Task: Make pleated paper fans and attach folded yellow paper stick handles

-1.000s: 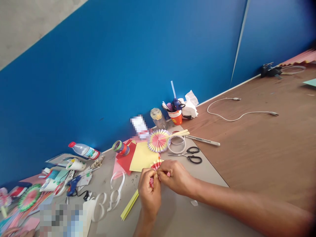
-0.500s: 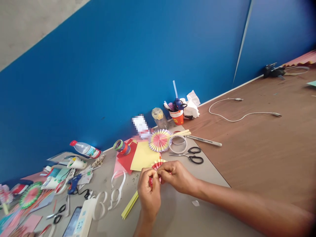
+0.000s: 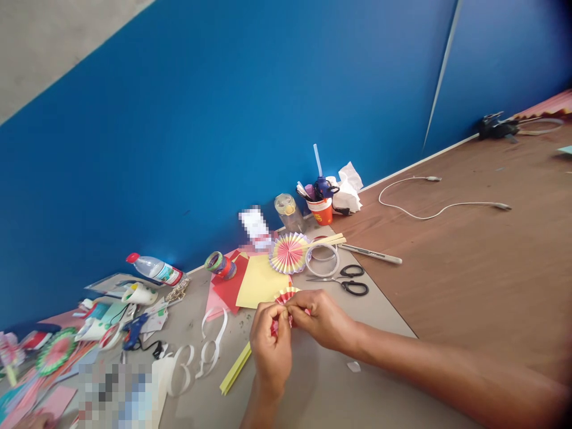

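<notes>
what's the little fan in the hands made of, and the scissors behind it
The fan looks like matte paper: sharp pleats, red and yellow. The scissors have shiny blades, likely metal, and black handles, probably plastic.

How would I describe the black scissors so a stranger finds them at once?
Start at the grey mat below the blue wall. Near its right edge, beyond the right hand, lie the scissors. Their black handles set them apart from the white tape ring beside them.
</notes>
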A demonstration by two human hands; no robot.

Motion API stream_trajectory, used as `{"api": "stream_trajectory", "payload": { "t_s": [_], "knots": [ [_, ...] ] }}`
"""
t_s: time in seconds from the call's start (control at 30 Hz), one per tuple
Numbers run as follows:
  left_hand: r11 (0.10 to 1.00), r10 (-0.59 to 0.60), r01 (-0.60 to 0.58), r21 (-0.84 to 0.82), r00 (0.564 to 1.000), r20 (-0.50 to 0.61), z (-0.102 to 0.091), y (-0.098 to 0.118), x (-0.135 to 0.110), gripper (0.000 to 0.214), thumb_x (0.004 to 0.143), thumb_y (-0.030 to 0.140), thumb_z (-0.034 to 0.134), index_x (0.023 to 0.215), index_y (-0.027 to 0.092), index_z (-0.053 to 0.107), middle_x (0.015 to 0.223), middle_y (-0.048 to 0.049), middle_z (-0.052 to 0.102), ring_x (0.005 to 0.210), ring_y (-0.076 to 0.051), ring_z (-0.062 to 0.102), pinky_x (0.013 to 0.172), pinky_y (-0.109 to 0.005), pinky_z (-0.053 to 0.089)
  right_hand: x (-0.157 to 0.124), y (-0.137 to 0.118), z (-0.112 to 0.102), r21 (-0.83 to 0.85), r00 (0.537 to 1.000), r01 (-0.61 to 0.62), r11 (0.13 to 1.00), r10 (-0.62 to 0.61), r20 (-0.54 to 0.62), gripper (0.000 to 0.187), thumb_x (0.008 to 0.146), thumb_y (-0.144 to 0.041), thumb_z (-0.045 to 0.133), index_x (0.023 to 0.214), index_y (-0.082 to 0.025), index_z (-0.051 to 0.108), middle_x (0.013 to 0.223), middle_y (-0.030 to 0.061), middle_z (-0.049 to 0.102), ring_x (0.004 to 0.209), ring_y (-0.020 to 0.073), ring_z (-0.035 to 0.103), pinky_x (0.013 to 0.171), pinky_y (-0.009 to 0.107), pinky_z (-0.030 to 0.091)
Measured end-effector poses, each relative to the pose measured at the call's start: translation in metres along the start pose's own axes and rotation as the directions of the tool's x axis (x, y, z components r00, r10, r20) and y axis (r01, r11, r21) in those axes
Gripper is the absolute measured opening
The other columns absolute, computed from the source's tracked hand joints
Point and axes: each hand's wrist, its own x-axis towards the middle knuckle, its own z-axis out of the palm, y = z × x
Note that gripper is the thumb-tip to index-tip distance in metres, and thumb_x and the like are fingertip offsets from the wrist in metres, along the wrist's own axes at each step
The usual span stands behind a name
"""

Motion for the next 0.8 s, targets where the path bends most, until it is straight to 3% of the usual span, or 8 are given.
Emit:
{"api": "stream_trajectory", "payload": {
  "t_s": [0.13, 0.23, 0.47, 0.67, 0.8],
  "knots": [
    [1.0, 0.017, -0.016, 0.025, 0.999, -0.039, 0.0027, -0.0007, 0.0003, 0.016, 0.084, 0.009, 0.047, 0.073, 0.019, 0.052, 0.072, 0.0005, 0.053, 0.067, -0.012, 0.053, 0.062, -0.02, 0.045, -0.0006, -0.0001, 0.0022, -0.045, 0.999, 0.04, 0.998, -0.041, -0.023, 0.024, 0.074, -0.01, 0.044, 0.051, -0.017, 0.039, 0.054, -0.0037, 0.045, 0.053, 0.008, 0.037, 0.052, 0.021, 0.029],
    [1.0, -0.02, 0.02, 0.001, 1.0, -0.022, 0.0038, 0.0, -0.0001, 0.017, 0.084, 0.01, 0.046, 0.071, 0.02, 0.05, 0.07, 0.0008, 0.051, 0.065, -0.012, 0.052, 0.059, -0.02, 0.044, -0.0011, 0.0003, 0.0042, -0.027, 0.999, -0.03, 0.999, 0.029, -0.034, 0.022, 0.071, -0.01, 0.046, 0.051, -0.017, 0.04, 0.053, -0.004, 0.044, 0.053, 0.008, 0.037, 0.051, 0.02, 0.027],
    [0.979, -0.141, 0.146, -0.141, 0.989, 0.049, 0.0038, -0.001, -0.0034, 0.015, 0.086, 0.016, 0.047, 0.072, 0.019, 0.051, 0.071, 0.0003, 0.051, 0.063, -0.013, 0.052, 0.057, -0.022, 0.045, 0.0011, -0.0012, 0.0036, 0.244, 0.974, -0.225, 0.943, 0.227, 0.023, 0.016, 0.068, -0.012, 0.044, 0.052, -0.017, 0.047, 0.054, -0.0028, 0.051, 0.054, 0.0093, 0.045, 0.05, 0.019, 0.033],
    [0.953, -0.227, 0.228, -0.202, 0.973, 0.028, 0.003, -0.0049, -0.0065, 0.014, 0.089, 0.022, 0.049, 0.078, 0.018, 0.057, 0.075, -0.0005, 0.053, 0.062, -0.012, 0.054, 0.057, -0.022, 0.046, 0.0004, -0.0045, 0.0031, 0.337, 0.979, -0.205, 0.919, 0.19, 0.077, 0.021, 0.075, -0.015, 0.042, 0.058, -0.017, 0.054, 0.06, 0.0, 0.058, 0.06, 0.0114, 0.054, 0.057, 0.02, 0.041],
    [0.977, -0.174, 0.172, -0.124, 0.985, -0.008, 0.0013, -0.0039, -0.0052, 0.012, 0.087, 0.019, 0.05, 0.077, 0.019, 0.057, 0.075, -0.0006, 0.054, 0.067, -0.013, 0.055, 0.06, -0.022, 0.047, -0.0017, -0.0051, 0.0024, 0.19, 0.993, -0.114, 0.975, 0.107, 0.046, 0.023, 0.078, -0.014, 0.042, 0.06, -0.017, 0.055, 0.063, -0.0002, 0.058, 0.062, 0.011, 0.051, 0.058, 0.02, 0.037]
  ]
}}
